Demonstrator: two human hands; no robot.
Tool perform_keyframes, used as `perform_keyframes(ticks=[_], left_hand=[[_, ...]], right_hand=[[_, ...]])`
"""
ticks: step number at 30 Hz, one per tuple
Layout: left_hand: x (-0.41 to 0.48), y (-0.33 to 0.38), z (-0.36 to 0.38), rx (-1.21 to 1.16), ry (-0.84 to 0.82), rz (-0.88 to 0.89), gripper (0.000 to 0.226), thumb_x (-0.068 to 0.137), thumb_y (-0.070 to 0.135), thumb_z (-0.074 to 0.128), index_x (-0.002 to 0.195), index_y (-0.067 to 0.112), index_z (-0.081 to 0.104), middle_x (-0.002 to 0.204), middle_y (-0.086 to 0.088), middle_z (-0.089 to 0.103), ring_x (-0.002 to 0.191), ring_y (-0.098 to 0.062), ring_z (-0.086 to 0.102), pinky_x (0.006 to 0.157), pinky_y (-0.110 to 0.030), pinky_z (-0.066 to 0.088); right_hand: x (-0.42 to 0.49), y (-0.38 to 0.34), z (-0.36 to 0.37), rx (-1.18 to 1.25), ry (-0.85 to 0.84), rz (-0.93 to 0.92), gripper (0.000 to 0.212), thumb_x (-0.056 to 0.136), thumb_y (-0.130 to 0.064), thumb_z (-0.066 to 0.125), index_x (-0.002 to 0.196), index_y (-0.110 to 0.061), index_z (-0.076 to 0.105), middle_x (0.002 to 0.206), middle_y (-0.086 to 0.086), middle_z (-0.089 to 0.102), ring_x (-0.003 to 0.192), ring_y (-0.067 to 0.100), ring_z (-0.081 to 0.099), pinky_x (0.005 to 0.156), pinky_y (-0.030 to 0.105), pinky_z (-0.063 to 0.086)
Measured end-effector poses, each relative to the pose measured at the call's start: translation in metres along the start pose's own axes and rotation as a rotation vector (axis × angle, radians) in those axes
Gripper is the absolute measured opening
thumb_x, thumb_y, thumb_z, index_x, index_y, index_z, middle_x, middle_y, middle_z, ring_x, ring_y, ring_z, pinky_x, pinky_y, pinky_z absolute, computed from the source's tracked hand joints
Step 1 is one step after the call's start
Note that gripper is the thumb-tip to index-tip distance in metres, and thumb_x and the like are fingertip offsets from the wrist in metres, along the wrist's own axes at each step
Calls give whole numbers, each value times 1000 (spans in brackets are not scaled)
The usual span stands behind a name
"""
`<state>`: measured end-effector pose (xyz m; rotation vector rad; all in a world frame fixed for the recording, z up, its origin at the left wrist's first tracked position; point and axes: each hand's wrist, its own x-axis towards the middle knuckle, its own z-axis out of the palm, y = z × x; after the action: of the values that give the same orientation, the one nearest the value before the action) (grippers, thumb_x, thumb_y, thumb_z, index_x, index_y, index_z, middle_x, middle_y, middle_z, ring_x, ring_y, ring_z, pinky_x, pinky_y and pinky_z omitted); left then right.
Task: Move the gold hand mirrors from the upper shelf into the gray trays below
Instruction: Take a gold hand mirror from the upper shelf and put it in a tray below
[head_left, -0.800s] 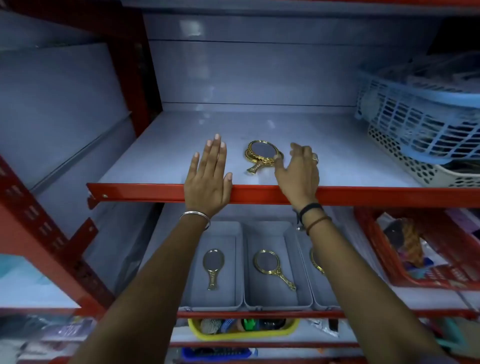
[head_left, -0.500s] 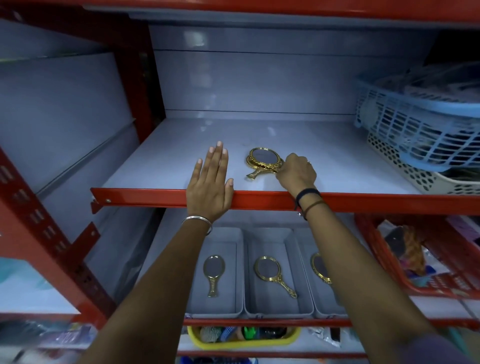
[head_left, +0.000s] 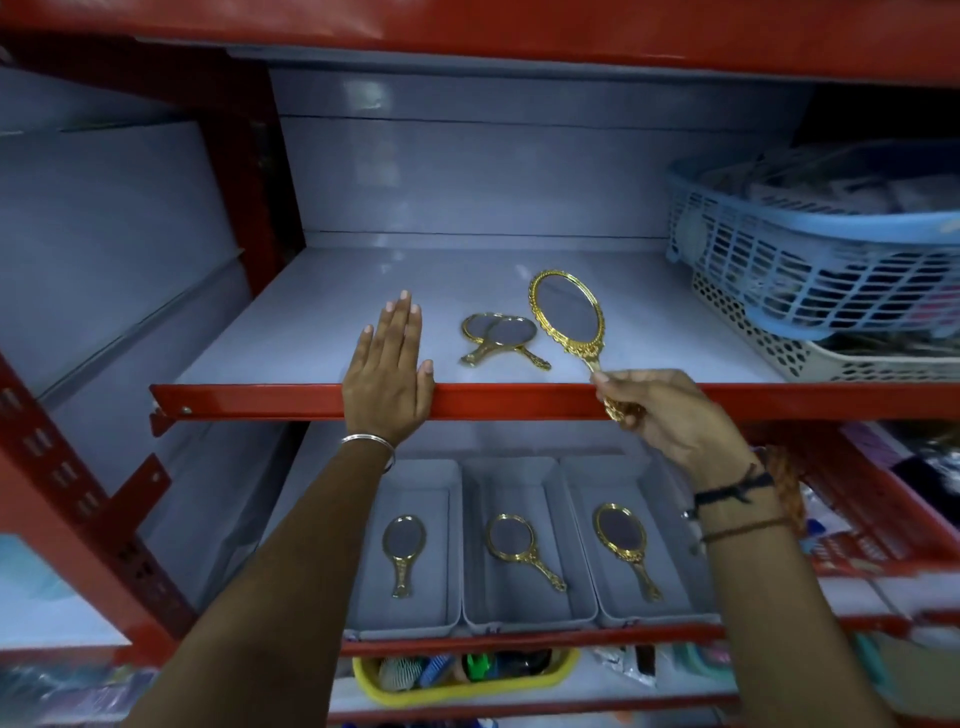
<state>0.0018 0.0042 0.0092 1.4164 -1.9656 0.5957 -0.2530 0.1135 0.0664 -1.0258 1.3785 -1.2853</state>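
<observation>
My right hand (head_left: 670, 421) grips the handle of a gold hand mirror (head_left: 569, 317), which it holds upright above the front of the upper shelf (head_left: 311, 322). Two more gold mirrors (head_left: 498, 340) lie overlapped on the shelf just left of it. My left hand (head_left: 388, 371) rests flat on the shelf's red front edge, fingers together, holding nothing. Below, three gray trays stand side by side: the left tray (head_left: 363, 618), middle tray (head_left: 519, 478) and right tray (head_left: 675, 610). Each holds one gold mirror: (head_left: 402, 551), (head_left: 519, 548), (head_left: 626, 545).
A blue mesh basket (head_left: 810, 260) sits on a beige perforated basket (head_left: 779, 353) at the right of the upper shelf. Red rack posts (head_left: 78, 493) frame the left. A yellow bin (head_left: 467, 686) of small items sits under the trays, packaged goods at the lower right.
My right hand has closed on a mirror's handle and lifted it off the shelf, toward me and to the right. Two mirrors that lay under it now show. My left hand stayed put.
</observation>
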Motion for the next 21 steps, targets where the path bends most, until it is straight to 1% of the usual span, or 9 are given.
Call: perform_keyframes(ticks=[3, 7, 10, 13, 15, 17, 18, 19, 21], left_hand=[[-2, 3, -1, -7, -9, -8, 62, 89, 30, 30, 145, 4, 30, 154, -12, 31, 143, -24, 28, 116, -37, 20], [-2, 4, -2, -13, -11, -12, 62, 89, 28, 30, 146, 3, 28, 155, -13, 29, 144, -25, 27, 117, -39, 22], [-4, 6, -1, -18, -5, -15, 62, 90, 28, 29, 146, 2, 27, 155, -14, 28, 144, -26, 26, 117, -40, 22], [-4, 7, 0, -16, 6, -21, 62, 90, 28, 29, 146, 2, 28, 155, -14, 29, 144, -26, 26, 117, -40, 22], [-4, 6, 1, -16, 11, -22, 62, 90, 28, 30, 146, 2, 28, 155, -14, 29, 144, -26, 26, 117, -40, 22], [-4, 6, 2, -12, 16, -20, 62, 90, 28, 29, 146, 2, 27, 155, -15, 29, 144, -27, 26, 117, -40, 22], [-4, 6, 2, -9, 18, -18, 62, 90, 28, 29, 146, 2, 27, 155, -15, 29, 144, -27, 26, 117, -40, 22], [-5, 6, 3, -5, 21, -17, 62, 90, 28, 28, 146, 2, 28, 154, -15, 29, 144, -27, 27, 117, -40, 22], [-4, 6, 4, -4, 38, -14, 62, 90, 28, 28, 146, 1, 28, 154, -15, 29, 144, -28, 27, 117, -40, 22]], right_hand=[[-29, 39, -33, 12, -42, 54, 11, 84, -5, 62, 77, -11, 68, 55, -9, 62, 45, -1, 50, 42, 8, 39], [-55, 99, -70, -33, -88, 226, 12, 86, -4, 59, 80, -12, 66, 54, -10, 62, 46, -4, 51, 47, 10, 40], [-59, 141, -87, -12, -80, 322, 13, 87, -4, 58, 81, -12, 67, 60, -10, 66, 55, 1, 55, 58, 18, 40], [-42, 180, -95, -15, 9, 377, 6, 79, -8, 68, 84, -9, 70, 70, -3, 67, 68, 11, 54, 64, 23, 41], [-23, 202, -99, -97, 81, 412, 5, 78, -9, 71, 83, -6, 70, 66, 2, 62, 63, 14, 50, 61, 23, 42], [1, 225, -107, -225, 152, 455, 4, 76, -8, 74, 76, -6, 71, 51, -2, 60, 54, 14, 48, 57, 24, 43], [14, 236, -112, -300, 191, 489, 6, 73, -11, 76, 74, -7, 72, 45, -4, 59, 50, 15, 49, 59, 26, 45], [28, 252, -120, -387, 218, 531, 10, 69, -17, 77, 72, -8, 72, 45, -3, 60, 50, 17, 51, 62, 28, 47], [62, 302, -147, -569, 247, 580, 27, 58, -36, 74, 59, -11, 66, 60, 6, 63, 58, 21, 55, 66, 35, 50]])
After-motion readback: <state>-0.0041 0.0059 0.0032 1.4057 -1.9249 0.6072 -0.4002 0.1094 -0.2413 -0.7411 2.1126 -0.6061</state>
